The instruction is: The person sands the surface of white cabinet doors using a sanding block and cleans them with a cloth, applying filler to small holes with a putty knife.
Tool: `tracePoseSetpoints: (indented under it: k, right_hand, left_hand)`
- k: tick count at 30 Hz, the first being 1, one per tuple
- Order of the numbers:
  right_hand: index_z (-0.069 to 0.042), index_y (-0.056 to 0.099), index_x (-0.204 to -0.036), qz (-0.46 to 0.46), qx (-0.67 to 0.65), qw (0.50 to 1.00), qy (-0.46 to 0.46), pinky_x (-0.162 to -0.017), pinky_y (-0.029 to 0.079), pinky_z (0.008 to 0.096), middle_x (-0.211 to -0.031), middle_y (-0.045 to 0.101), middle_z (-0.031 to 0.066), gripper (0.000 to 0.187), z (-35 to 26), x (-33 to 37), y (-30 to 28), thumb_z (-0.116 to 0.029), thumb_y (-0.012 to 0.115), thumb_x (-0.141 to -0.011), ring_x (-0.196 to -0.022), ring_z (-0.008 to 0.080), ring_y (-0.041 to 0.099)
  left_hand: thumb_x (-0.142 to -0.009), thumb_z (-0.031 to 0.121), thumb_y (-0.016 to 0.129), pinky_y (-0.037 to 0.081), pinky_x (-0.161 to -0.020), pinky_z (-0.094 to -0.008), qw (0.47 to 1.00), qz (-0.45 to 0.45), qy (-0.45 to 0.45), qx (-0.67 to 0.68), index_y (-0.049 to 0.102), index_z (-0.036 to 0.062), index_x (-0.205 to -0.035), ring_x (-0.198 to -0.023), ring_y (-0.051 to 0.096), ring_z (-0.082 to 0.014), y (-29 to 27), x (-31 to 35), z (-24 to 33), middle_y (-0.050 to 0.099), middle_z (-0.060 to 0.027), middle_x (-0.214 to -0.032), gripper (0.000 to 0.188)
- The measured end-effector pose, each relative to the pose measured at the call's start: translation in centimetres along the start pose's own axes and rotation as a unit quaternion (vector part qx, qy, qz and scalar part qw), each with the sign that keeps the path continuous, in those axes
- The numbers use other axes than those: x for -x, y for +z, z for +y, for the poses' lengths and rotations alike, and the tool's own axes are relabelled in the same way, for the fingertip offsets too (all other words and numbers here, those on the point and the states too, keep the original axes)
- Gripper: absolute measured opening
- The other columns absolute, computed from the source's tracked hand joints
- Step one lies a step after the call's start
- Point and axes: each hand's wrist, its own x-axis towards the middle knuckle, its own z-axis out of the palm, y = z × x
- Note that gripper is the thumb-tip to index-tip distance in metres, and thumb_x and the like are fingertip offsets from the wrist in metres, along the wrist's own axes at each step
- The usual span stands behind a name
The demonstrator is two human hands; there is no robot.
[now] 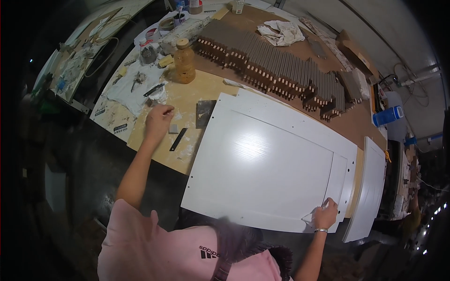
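Note:
A large white panel door (276, 154) with a recessed centre lies on the worktable in front of me. At its near right corner my right hand (326, 216) is closed, its fingertips down by the recess edge. Something small and pale shows under those fingers, too small to name. My left hand (159, 122) is held left of the panel with its fingers pinched together; what is in them, if anything, cannot be made out. Below it on the table are a small grey square block (174, 129) and a black blade-like strip (178, 139). A dark flat plate (205, 114) touches the panel's left edge.
Behind the panel stand long rows of brown slats (272, 63) with pale dowel ends. An amber jar (184, 63), a cloth (126, 93) and a black-handled tool (153, 90) sit at the left. Another white panel (367, 187) leans at the right, near a blue container (388, 116).

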Motion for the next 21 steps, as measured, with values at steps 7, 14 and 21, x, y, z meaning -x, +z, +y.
tracePoseSetpoints:
  k: [7,14,21]
  right_hand:
    - [-0.012,0.061,-0.119,-0.032,-0.033,0.999,0.016,-0.089,0.051,0.0469,-0.118,0.059,0.0104,0.046,-0.7,0.8,-0.4,-0.010,0.064,-0.072,-0.109,0.0352,0.057]
    - [-0.011,0.062,-0.118,0.010,-0.018,1.000,0.005,-0.087,0.052,0.0471,-0.118,0.059,0.0123,0.046,0.5,1.2,0.3,-0.011,0.064,-0.072,-0.106,0.0355,0.057]
    - [-0.009,0.062,-0.114,-0.016,-0.074,0.997,-0.015,-0.085,0.051,0.0469,-0.113,0.058,0.0140,0.045,-0.5,1.9,-1.2,-0.011,0.065,-0.069,-0.103,0.0366,0.057]
  left_hand:
    - [-0.083,0.008,0.070,0.052,-0.084,-0.0381,0.996,-0.078,-0.029,0.024,0.071,0.0037,-0.104,-0.096,0.064,-0.0306,3.2,1.5,3.8,0.067,-0.0136,-0.103,0.022]
    - [-0.082,0.024,0.067,0.046,-0.103,-0.0448,0.964,-0.184,0.062,-0.182,0.063,0.0191,-0.132,-0.121,0.054,-0.0404,6.6,-1.1,5.9,0.044,-0.0210,-0.149,0.051]
    - [-0.080,0.031,0.071,0.047,-0.099,-0.0492,0.970,-0.120,-0.021,-0.212,0.061,0.0136,-0.131,-0.121,0.053,-0.0450,7.4,-1.8,6.3,0.042,-0.0215,-0.150,0.055]
